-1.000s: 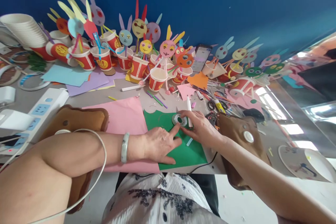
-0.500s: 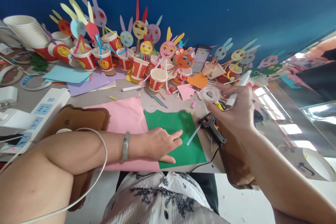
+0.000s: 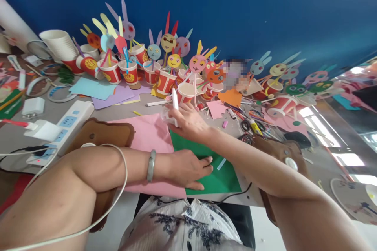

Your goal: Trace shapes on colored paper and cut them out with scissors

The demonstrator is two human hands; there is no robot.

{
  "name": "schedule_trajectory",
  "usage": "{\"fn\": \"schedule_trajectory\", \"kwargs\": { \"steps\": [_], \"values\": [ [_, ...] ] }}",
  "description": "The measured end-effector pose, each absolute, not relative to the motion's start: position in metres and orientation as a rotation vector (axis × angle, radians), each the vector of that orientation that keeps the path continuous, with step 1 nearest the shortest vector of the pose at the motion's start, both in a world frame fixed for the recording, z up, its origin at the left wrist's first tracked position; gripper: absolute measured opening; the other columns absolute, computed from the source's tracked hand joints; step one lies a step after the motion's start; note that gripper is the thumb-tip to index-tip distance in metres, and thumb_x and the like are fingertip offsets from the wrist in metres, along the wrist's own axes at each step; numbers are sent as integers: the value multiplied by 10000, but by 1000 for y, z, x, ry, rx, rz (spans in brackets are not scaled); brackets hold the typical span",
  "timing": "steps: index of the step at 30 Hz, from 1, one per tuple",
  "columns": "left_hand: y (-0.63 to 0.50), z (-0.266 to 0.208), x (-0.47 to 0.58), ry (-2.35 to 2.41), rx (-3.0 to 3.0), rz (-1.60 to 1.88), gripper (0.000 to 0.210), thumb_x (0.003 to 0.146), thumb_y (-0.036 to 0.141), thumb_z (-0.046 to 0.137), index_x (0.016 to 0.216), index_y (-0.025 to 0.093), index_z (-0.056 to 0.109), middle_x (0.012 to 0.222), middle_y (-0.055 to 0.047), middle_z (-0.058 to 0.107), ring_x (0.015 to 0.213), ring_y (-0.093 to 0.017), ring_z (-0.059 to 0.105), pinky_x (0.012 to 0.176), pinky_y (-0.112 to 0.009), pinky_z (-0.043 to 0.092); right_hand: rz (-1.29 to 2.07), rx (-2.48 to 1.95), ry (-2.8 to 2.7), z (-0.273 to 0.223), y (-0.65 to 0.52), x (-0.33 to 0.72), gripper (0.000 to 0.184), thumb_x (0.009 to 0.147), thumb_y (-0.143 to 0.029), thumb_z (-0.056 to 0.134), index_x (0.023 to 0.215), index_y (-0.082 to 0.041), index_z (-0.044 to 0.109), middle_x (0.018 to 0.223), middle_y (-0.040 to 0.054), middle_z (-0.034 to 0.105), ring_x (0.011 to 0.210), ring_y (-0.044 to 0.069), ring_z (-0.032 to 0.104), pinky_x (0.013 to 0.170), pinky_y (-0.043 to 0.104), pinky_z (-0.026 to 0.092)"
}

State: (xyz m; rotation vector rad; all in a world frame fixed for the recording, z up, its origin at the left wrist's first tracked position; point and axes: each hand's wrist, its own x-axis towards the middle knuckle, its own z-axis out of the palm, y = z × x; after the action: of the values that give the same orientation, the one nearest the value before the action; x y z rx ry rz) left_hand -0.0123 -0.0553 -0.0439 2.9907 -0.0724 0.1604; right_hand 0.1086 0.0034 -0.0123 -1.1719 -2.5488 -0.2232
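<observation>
My left hand [image 3: 190, 169] lies palm down with its fingers apart on a sheet of green paper [image 3: 212, 182], near where that sheet meets pink paper [image 3: 147, 125]. Above the upper left corner of the green sheet, my right hand [image 3: 190, 121] is closed around a white marker [image 3: 175, 100], held upright. A clear roll of tape [image 3: 168, 119], slightly blurred, is in the same hand. Beyond the right forearm a glue stick end [image 3: 221, 164] shows over the green sheet; the glue gun itself is hidden by that arm.
Red paper cups [image 3: 166, 82] with paper rabbit figures line the blue wall. A power strip [image 3: 69, 123] with chargers sits left. Scissors [image 3: 245, 125], a yellow tube [image 3: 255, 126] and pens lie right. A white cable crosses my left arm. A brown mat [image 3: 106, 133] lies beneath.
My right hand has swung left, carrying the tape roll and marker from the right side to above the green and pink papers. My left hand stays on the green paper. The view has shifted slightly.
</observation>
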Motion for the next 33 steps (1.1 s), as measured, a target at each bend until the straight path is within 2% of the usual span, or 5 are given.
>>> {"fn": "schedule_trajectory", "kwargs": {
  "steps": [6, 13, 19, 24, 33],
  "values": [
    [-55, -54, -12, -99, 3011, 255, 575, 921, 521, 494, 1321, 110, 530, 1442, -210, 498, 817, -216, 699, 528, -309, 479, -191, -1215, -2578, -21, 42, 74, 214, 873, -249, 627, 1032, -160, 514, 964, 138, 688, 902, 270, 580, 797, 392, 402],
    [-56, -55, -8, -54, 3003, 141, 602, 923, 569, 472, 1338, 136, 531, 1468, -201, 474, 817, -219, 705, 557, -310, 493, -329, -1132, -2174, -25, 0, 145, 150, 883, -212, 574, 976, -244, 460, 980, 77, 724, 899, 244, 670, 839, 418, 463],
    [-56, -56, -2, -55, 3014, 204, 502, 925, 591, 463, 1073, 152, 657, 1278, -170, 627, 685, -195, 695, 473, -294, 455, -356, -1630, -1826, -46, -13, 210, 182, 851, -288, 556, 995, -218, 470, 952, 113, 726, 867, 276, 687, 758, 403, 505],
    [-53, -55, 1, -95, 3041, 257, 462, 957, 542, 437, 971, 138, 662, 1064, -138, 696, 664, -199, 693, 470, -292, 453, -404, -1943, -1974, -55, 6, 215, 266, 872, -345, 512, 1045, -144, 532, 893, 150, 724, 829, 292, 659, 701, 360, 436],
    [-50, -65, -2, -150, 3112, 345, 369, 980, 432, 450, 1074, 138, 651, 1121, -143, 667, 651, -154, 669, 503, -278, 457, -516, -2233, -2138, -50, 25, 191, 319, 930, -355, 424, 1025, -103, 594, 783, 165, 695, 784, 301, 624, 660, 340, 327]
  ]
}}
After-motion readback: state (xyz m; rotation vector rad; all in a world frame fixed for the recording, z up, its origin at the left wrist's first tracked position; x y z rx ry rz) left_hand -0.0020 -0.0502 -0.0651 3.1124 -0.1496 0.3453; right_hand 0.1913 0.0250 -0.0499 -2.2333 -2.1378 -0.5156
